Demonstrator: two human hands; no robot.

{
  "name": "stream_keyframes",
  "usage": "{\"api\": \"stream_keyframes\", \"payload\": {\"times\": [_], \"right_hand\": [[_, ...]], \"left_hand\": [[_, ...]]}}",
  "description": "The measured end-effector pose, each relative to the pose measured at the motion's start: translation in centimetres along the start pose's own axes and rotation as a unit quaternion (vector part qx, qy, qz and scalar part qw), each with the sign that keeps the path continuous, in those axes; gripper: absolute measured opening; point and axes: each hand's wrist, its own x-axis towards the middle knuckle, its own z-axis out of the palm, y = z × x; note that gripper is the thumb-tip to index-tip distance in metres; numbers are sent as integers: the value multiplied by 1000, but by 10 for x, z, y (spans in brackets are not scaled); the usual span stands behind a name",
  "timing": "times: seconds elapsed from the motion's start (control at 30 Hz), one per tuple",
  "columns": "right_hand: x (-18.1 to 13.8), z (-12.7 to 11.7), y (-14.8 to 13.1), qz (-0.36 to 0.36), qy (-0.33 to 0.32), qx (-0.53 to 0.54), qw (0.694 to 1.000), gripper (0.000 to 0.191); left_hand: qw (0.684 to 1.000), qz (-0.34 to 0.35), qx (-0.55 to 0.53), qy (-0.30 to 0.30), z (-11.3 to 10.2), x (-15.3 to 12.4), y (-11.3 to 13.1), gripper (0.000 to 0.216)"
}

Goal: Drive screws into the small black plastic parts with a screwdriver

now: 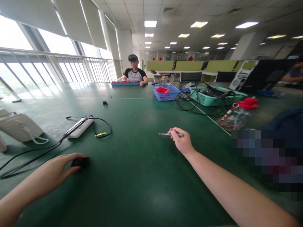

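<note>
My left hand (59,168) rests low on the green table (142,176) at the near left, its fingers pinched round a small black object (80,162) that lies on the surface. My right hand (181,141) is further out, near the middle, closed on a thin silvery tool (165,134) whose tip points left just above the table. Roughly a forearm's length of bare table separates the two hands.
A white power strip (79,127) with a black cable and yellow tie lies left of centre. A small black piece (104,102) sits farther back. Blue basket (165,93), teal basket of cables (213,97), red-capped bottle (236,115) stand right. A person sits at the far end.
</note>
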Motion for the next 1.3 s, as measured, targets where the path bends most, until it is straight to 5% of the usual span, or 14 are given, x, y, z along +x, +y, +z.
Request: {"api": "stream_keyframes", "payload": {"times": [0.27,0.43,0.77,0.97,1.3], "right_hand": [[-2,2,-5,-47,-27,-21,998,30],[-3,3,-13,-150,-43,-96,983,20],[-15,0,-31,-329,-107,-102,933,18],[-17,3,-36,-378,-167,-163,896,12],[-22,6,-48,-440,-226,-302,815,13]], "left_hand": [[977,210,28,34,5,61,160,31],[967,243,40,63,43,101,213,25],[972,208,-88,65,78,121,208,32],[972,205,-84,82,84,121,203,45],[968,210,-127,53,82,122,202,37]]}}
